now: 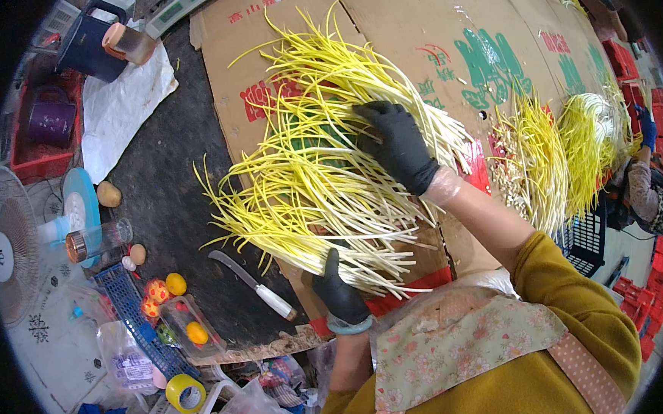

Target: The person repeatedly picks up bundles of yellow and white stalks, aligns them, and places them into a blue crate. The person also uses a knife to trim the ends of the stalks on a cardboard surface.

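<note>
Long yellow chives [311,185] with white stems lie in a loose, spread pile on flattened cardboard in front of me, leaf tips to the left. My left hand [340,290], in a black glove, grips the white stems at the pile's near edge, its thumb upright and its other fingers partly hidden. My right hand [397,144], also black-gloved, is over the upper middle of the pile with its fingers curled around some stems. A curved knife [254,284] with a white handle lies left of the pile, apart from both hands.
More chives [545,163] lie in bunches on the cardboard [403,20] at right. Along the left edge stand a glass jar [100,240], a fan [11,245], a blue basket [145,317] and yellow tape [185,393]. Another person's blue-gloved hand [647,128] is at far right.
</note>
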{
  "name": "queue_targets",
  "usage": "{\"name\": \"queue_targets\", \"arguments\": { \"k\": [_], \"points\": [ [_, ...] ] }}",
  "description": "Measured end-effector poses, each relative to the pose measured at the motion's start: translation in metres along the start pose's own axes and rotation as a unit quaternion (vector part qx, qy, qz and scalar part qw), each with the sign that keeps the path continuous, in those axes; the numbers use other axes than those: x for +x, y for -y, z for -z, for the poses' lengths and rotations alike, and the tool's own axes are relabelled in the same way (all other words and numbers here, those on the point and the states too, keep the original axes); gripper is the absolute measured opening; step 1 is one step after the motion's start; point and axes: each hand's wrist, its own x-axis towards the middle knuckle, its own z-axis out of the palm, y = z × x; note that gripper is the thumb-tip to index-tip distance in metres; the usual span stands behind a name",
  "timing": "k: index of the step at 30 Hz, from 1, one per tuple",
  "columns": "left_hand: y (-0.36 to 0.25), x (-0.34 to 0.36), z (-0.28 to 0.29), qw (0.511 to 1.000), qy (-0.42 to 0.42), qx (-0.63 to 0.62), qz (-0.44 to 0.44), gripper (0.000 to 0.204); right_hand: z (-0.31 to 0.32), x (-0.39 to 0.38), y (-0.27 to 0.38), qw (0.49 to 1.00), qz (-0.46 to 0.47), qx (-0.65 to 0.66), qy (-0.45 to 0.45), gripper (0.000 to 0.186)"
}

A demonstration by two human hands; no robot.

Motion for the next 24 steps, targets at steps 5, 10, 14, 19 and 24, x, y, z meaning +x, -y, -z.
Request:
{"name": "queue_targets", "arguments": {
  "k": [5, 10, 14, 19, 24],
  "points": [
    [0.009, 0.005, 0.004, 0.998, -0.003, -0.051, 0.034, 0.03, -0.023, -0.022, 0.03, 0.979, 0.14, 0.009, 0.15, 0.046],
    [0.014, 0.008, 0.011, 0.998, -0.018, -0.039, 0.042, 0.03, -0.021, -0.038, 0.039, 0.97, 0.134, 0.091, 0.179, 0.049],
    [0.011, 0.007, 0.007, 1.0, 0.006, -0.018, 0.011, 0.029, 0.0, -0.019, 0.009, 0.998, 0.035, -0.046, -0.013, 0.052],
    [0.027, 0.013, 0.02, 1.0, -0.001, -0.011, -0.02, 0.029, 0.021, 0.022, -0.051, 0.978, -0.123, -0.168, 0.022, 0.071],
    [0.012, 0.007, 0.007, 0.999, -0.01, -0.04, 0.028, 0.029, 0.053, 0.04, -0.096, 0.917, -0.289, 0.265, 0.067, 0.034]
  ]
}}
